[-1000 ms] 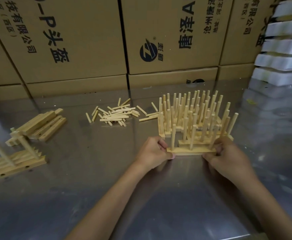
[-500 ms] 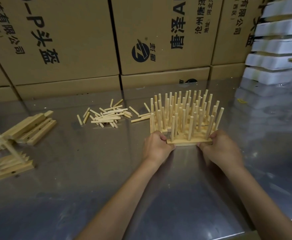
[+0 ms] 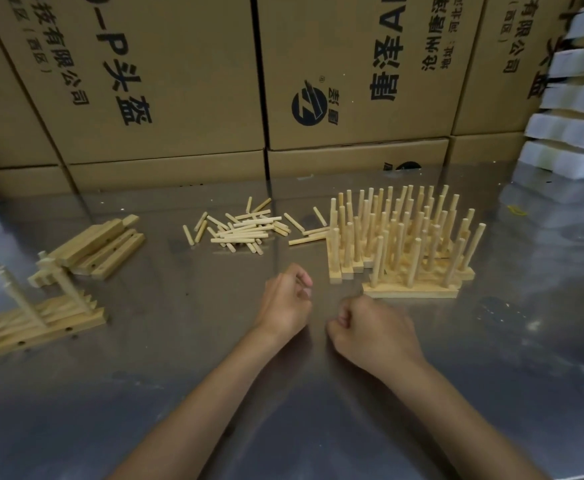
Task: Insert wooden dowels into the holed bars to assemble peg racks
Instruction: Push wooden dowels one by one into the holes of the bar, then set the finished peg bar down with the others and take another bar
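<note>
Now, hands: left hand (image 3: 285, 301) and right hand (image 3: 370, 327) loosely curled, grasping nothing, just in front of the finished racks (image 3: 401, 244).
Loose dowels (image 3: 245, 230): left of the racks; probably light, stiff, rolling; pinch mid-shaft.
Holed bars (image 3: 100, 247): farther left; likely rigid; grip the long edges.

Left rack pile (image 3: 24, 327) cut by frame edge; rear pegs (image 3: 405, 209) overlap.
</note>
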The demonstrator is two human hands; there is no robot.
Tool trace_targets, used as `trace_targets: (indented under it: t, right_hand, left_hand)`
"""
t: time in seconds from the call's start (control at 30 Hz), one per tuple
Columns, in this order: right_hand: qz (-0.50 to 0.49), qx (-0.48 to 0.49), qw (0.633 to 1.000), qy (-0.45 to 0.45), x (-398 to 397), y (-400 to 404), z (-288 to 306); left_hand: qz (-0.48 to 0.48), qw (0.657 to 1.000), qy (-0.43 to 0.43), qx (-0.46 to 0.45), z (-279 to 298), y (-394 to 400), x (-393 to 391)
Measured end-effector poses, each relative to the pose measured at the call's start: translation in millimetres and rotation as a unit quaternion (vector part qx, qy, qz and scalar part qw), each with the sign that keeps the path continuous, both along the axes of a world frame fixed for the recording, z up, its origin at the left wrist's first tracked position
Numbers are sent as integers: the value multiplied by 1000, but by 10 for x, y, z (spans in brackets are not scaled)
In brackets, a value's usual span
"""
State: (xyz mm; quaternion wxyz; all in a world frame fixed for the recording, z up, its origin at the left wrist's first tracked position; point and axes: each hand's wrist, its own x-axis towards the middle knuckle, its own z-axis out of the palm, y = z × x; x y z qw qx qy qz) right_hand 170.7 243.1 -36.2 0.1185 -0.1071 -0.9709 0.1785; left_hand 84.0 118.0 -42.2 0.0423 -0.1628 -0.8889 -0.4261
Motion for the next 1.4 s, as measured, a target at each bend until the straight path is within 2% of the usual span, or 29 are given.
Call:
trace_targets:
  t: [0.23, 0.33, 0.43, 0.6, 0.7, 0.77, 0.83, 0.93, 1.03, 1.07, 1.13, 1.2, 1.27, 1.33, 1.4]
  right_hand:
    - [136, -44, 990, 0, -845, -912, -5]
    - [146, -16, 988, 43, -1119, -1144, -58]
    - [146, 13, 985, 90, -1254, -1182, -149]
    - [158, -11, 982, 98, -1349, -1136, -210]
    - [167, -24, 981, 95, -1367, -1118, -194]
    - [169, -26, 981, 94, -1359, -1120, -190]
    - [165, -29, 981, 94, -1351, -1117, -191]
    - [160, -34, 983, 88, -1356, -1105, -182]
    - [154, -43, 983, 85, -1361, -1093, -180]
    - [152, -50, 984, 84, -1361, -1090, -185]
    - [143, -62, 984, 86, -1358, -1085, -191]
    - [135, -73, 984, 89, -1356, -1073, -203]
    - [123, -97, 983, 96, -1352, -1065, -214]
    - [103, -145, 978, 111, -1353, -1045, -230]
    - [87, -187, 969, 137, -1365, -1003, -246]
  left_hand:
    - [194, 980, 13, -46, 72, -913, -559]
    - [284, 952, 21, -115, 186, -1240, -935]
    - [349, 913, -13, -209, 320, -1534, -1306]
    - [362, 877, -118, -294, 216, -1798, -1597]
    - [352, 863, -53, -358, 66, -1694, -1583]
    - [357, 864, 11, -355, 19, -1632, -1552]
    - [368, 863, 19, -345, 25, -1616, -1531]
    - [385, 875, -34, -292, 81, -1624, -1454]
    - [339, 912, -28, -229, 121, -1533, -1340]
    - [326, 928, -19, -177, 133, -1487, -1290]
    - [313, 949, -36, -16, 183, -1375, -1194]
    - [289, 935, -97, 184, 206, -1254, -1094]
    - [251, 892, -154, 343, 183, -1152, -974]
    - [244, 865, -160, 409, 139, -1102, -881]
    - [238, 871, -121, 413, 92, -1107, -835]
